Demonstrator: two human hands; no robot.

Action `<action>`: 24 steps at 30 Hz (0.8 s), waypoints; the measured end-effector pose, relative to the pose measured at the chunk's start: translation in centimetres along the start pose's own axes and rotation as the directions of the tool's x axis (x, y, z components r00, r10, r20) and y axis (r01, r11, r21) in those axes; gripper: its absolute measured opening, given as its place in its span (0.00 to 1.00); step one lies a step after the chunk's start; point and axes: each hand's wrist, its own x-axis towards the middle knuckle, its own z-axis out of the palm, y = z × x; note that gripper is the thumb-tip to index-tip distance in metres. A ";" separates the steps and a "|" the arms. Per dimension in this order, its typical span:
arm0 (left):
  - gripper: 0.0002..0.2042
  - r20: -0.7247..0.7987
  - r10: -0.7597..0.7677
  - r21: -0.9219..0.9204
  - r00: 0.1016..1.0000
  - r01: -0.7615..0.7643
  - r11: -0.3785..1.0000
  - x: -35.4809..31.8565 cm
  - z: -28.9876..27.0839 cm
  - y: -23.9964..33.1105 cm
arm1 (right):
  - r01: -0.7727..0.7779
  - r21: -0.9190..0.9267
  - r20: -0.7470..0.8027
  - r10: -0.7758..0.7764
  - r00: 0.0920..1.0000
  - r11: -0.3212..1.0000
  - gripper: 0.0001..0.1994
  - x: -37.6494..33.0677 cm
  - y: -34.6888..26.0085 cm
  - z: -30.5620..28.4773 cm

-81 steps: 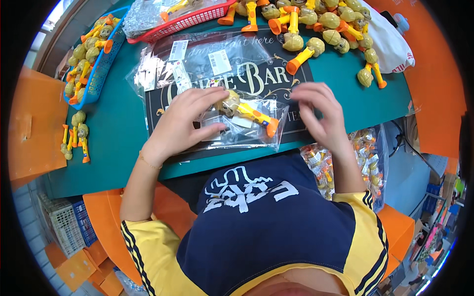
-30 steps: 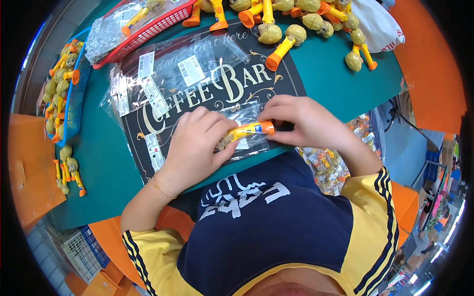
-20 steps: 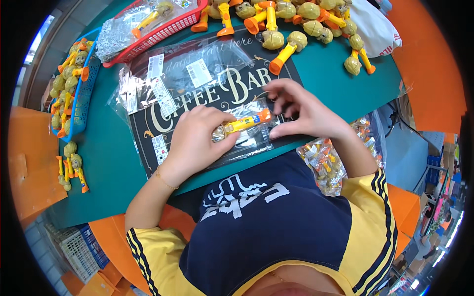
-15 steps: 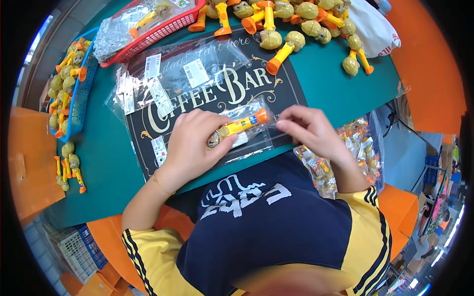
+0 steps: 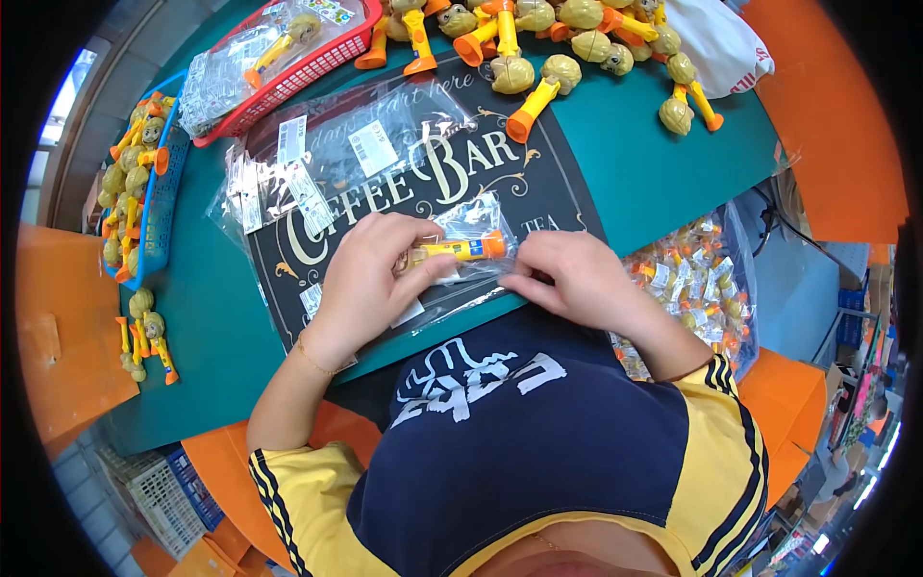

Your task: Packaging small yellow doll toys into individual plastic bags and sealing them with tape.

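Observation:
A yellow toy stick with an orange end (image 5: 468, 250) and a gold head lies inside a clear plastic bag (image 5: 471, 213) over the black mat. My left hand (image 5: 380, 264) is closed around the head end, which the fingers partly hide. At the orange end, my right hand (image 5: 567, 279) is closed with thumb and fingers together on the edge of the bag. Flat clear bags with white labels (image 5: 373, 149) lie on the mat just beyond my hands.
A red basket (image 5: 288, 106) holds more bags and a toy; a blue basket (image 5: 159, 216) is full of toys. Loose toys (image 5: 538, 96) crowd the far edge. A big bag of wrapped toys (image 5: 692, 284) sits at the right, below the green table (image 5: 663, 173).
My right hand has moved down and left, closer to my left hand, along the bag's edge. The toy lies more level than before. The whole view has shifted slightly.

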 end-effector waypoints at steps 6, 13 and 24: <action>0.24 0.043 0.057 0.089 0.997 -0.061 0.994 -1.4 -0.7 0.8 | -0.091 0.324 0.010 0.093 0.996 0.942 0.18 1.4 -0.8 -2.9; 0.30 0.089 -0.005 0.202 0.996 -0.013 0.979 -4.2 -2.6 0.2 | 0.046 0.169 0.016 -0.050 0.999 0.984 0.13 1.8 -0.5 -0.6; 0.25 -0.187 -0.113 0.031 0.976 0.121 0.992 -6.0 -1.2 0.9 | 0.111 0.118 -0.001 -0.111 0.994 0.987 0.19 1.9 -0.3 0.5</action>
